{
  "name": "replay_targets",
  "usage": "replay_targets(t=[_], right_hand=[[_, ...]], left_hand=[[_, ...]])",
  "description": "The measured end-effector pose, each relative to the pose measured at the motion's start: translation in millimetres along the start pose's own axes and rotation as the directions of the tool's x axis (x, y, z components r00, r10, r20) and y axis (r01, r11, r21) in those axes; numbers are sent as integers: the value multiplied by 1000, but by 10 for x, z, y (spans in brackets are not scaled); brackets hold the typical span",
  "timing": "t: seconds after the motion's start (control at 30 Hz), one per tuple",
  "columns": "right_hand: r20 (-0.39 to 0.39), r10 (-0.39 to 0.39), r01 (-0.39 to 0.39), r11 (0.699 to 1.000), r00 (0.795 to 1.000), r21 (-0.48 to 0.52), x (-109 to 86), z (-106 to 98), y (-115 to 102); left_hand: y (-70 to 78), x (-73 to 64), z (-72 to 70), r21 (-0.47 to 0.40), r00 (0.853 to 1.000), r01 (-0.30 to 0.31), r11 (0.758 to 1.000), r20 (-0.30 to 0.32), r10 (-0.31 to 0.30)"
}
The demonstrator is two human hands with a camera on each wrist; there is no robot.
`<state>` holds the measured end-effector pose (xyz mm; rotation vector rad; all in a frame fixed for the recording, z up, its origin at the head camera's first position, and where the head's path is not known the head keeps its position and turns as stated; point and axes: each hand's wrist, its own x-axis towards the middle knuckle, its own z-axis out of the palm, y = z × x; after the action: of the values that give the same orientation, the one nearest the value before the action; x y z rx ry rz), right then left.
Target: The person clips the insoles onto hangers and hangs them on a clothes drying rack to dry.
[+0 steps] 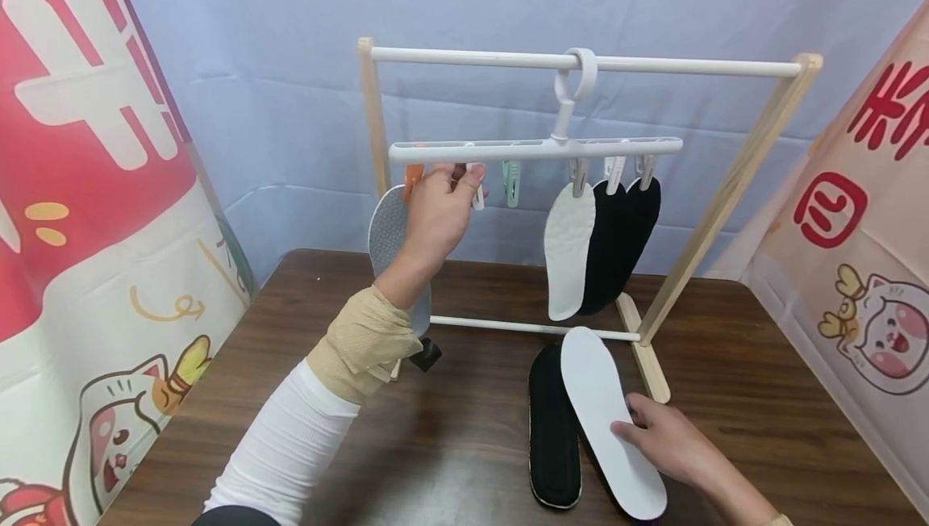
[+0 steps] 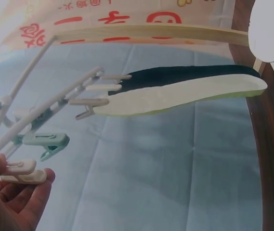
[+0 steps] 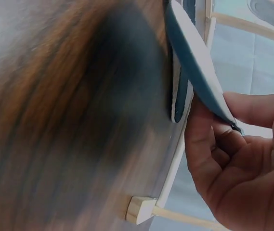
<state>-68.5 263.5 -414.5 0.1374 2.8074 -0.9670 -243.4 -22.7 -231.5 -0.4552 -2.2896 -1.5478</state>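
Note:
My left hand [image 1: 440, 211] is raised to the hanger bar and pinches a white clip [image 2: 23, 168] between thumb and fingers. Just left of it, an orange clip [image 1: 412, 179] holds a grey insole [image 1: 387, 227], partly hidden by the wrist. A pale green clip [image 1: 511, 183] hangs with nothing in it to the right. My right hand [image 1: 668, 437] grips the edge of a white insole [image 1: 606, 413], thumb on its upper face. In the right wrist view this insole's underside looks dark blue. A black insole [image 1: 553, 445] lies on the table beside it, partly covered.
The white hanger [image 1: 479, 151] hooks over the top rod [image 1: 464, 58] of a wood-ended rack. On its right half, clips hold a white insole [image 1: 568, 256] and black insoles [image 1: 617, 244]. The rack's wooden foot [image 1: 646, 356] stands near my right hand on the brown table [image 1: 290, 332].

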Motion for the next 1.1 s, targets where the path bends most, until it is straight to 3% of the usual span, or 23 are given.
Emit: replay_targets(t=[1.1], right_hand=[[47, -90, 87, 994, 995, 72, 49, -27, -447]], left_hand=[[2, -8, 24, 24, 1000, -3, 1000, -19, 3]])
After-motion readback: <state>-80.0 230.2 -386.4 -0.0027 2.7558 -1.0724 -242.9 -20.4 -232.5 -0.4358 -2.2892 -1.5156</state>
